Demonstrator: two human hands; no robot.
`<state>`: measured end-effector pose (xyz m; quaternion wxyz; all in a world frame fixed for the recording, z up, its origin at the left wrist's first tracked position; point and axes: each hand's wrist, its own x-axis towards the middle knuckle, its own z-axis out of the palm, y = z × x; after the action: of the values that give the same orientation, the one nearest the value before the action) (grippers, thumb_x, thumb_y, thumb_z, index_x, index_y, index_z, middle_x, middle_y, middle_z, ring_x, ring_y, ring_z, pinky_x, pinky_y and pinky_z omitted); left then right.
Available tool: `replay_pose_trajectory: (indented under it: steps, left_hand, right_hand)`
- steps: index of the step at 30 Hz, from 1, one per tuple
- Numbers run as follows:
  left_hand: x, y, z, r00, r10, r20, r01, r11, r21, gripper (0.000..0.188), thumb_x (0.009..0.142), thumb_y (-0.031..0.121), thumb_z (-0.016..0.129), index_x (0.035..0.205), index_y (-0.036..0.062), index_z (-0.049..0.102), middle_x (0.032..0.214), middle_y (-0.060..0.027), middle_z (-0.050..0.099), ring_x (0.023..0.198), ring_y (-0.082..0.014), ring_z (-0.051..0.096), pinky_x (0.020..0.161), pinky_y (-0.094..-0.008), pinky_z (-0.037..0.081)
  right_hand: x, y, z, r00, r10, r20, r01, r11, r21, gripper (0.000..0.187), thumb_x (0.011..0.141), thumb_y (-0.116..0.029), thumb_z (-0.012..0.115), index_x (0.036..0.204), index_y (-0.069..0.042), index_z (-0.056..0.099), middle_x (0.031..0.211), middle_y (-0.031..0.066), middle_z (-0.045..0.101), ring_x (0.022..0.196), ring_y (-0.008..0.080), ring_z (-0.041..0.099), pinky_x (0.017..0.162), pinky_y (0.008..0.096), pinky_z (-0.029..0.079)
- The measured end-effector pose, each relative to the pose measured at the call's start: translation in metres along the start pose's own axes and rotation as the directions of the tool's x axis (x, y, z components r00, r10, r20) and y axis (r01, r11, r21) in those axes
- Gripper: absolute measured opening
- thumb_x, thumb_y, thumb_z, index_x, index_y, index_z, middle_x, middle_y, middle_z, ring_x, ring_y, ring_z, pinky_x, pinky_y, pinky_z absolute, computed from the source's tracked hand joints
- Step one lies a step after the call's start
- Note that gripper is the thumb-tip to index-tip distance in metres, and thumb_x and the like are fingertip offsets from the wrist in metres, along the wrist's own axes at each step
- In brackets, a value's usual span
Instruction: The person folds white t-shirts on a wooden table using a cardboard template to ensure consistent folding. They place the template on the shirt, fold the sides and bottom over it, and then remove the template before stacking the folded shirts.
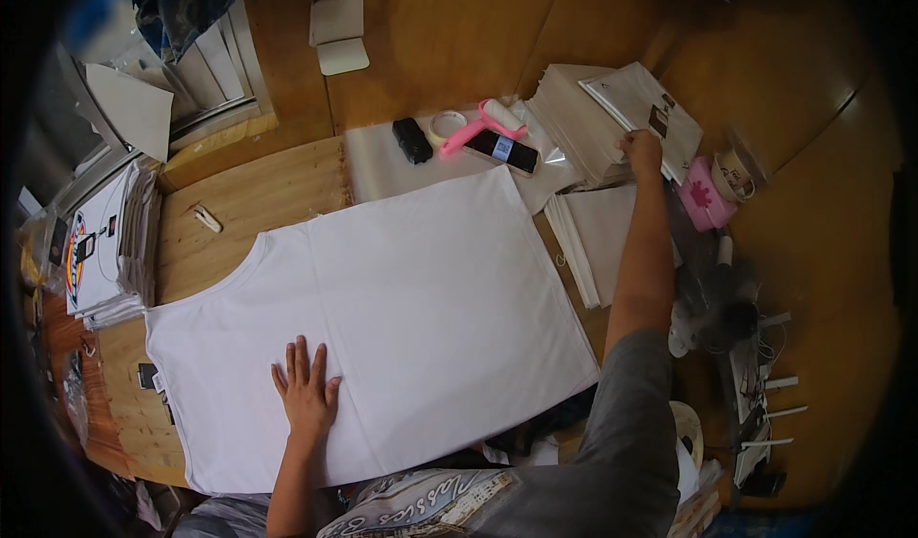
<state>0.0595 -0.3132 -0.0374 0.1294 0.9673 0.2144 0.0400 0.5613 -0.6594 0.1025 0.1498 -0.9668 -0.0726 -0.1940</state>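
A white T-shirt lies spread on the wooden table, smoothed out with a faint crease across it. My left hand rests flat on it, fingers spread. Stretched out to the far right, my right hand has its fingers curled at the edge between a pile of pale flat sheets and a stack of clear-wrapped packages. What its fingertips pinch is too small to tell. More pale sheets lie beside the shirt's hem, under my right forearm.
Behind the shirt lie a pink lint roller, a tape roll, a phone and a black case. Folded shirts are stacked at left, near small snips. A pink box and paper cup stand right.
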Motion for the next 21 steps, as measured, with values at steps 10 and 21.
replay_pose_trajectory:
  steps: [10, 21]
  left_hand:
    - [0.000, 0.011, -0.005, 0.998, -0.062, 0.016, 0.061, 0.996, 0.063, 0.044, 0.080, 0.028, 0.043, 0.121, 0.0145, 0.040, 0.134, -0.0097, 0.022, 0.124, -0.0274, 0.019, 0.097, -0.0511, 0.009]
    - [-0.002, 0.009, -0.003, 0.998, -0.055, -0.040, 0.055, 0.998, 0.010, 0.043, 0.077, 0.024, 0.047, 0.118, 0.0122, 0.043, 0.132, -0.0114, 0.026, 0.124, -0.0278, 0.020, 0.098, -0.0507, 0.008]
  right_hand:
    - [0.047, 0.001, -0.004, 0.968, -0.141, 0.209, 0.165, 0.981, -0.103, 0.016, 0.068, -0.008, 0.058, 0.079, 0.003, 0.059, 0.081, 0.0222, 0.058, 0.072, 0.0294, 0.059, 0.065, 0.0349, 0.046]
    - [0.021, -0.114, -0.100, 0.683, -0.522, -0.511, 0.515, 0.840, -0.171, 0.017, 0.078, -0.010, 0.042, 0.084, -0.001, 0.056, 0.078, 0.0191, 0.058, 0.071, 0.0342, 0.057, 0.061, 0.0404, 0.047]
